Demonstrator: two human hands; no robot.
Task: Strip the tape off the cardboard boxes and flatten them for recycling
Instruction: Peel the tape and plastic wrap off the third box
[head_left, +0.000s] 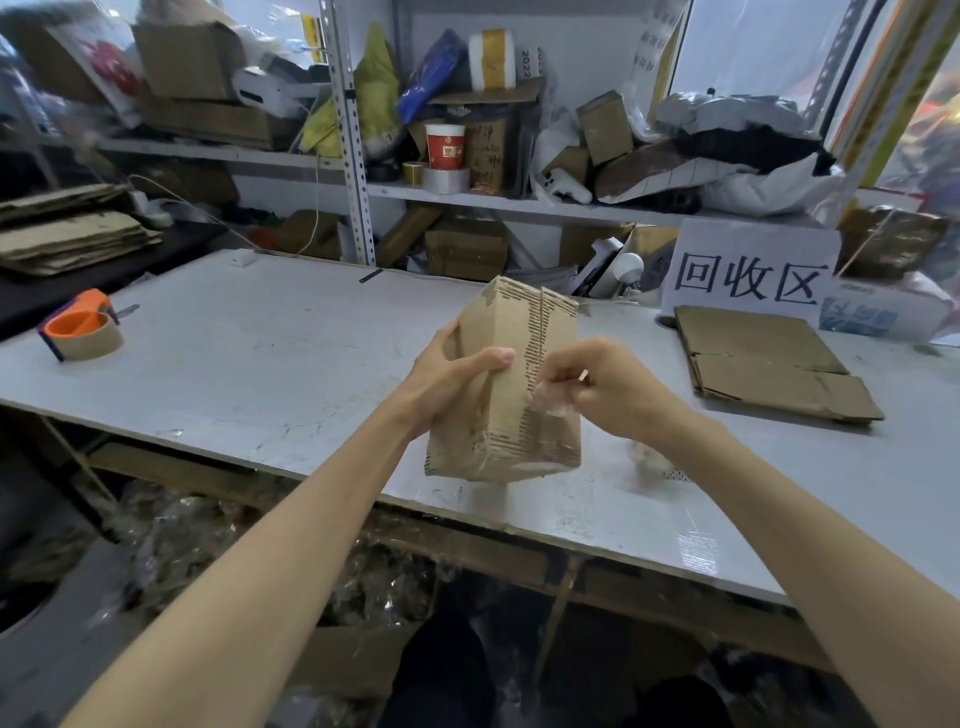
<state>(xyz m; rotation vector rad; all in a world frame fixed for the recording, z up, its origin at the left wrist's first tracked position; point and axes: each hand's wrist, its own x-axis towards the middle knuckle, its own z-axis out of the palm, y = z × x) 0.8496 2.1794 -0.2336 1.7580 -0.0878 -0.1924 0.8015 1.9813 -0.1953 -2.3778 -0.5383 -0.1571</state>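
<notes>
The box (504, 415) is held up just over the desk's (260, 364) front edge. Left hand (457, 374) is wrapped round its left side, right hand (608, 389) pinching the clear tape (550, 402) at the centre seam. I'd pull low and slow along the seam so it doesn't shred.

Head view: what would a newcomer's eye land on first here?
The cardboard box in the middle, gripped by the left hand while the right hand pinches a strip of clear tape on its seam. Then the white sign with big black characters at the back right, a flattened box lying before it, and the orange tape dispenser at far left.
</notes>
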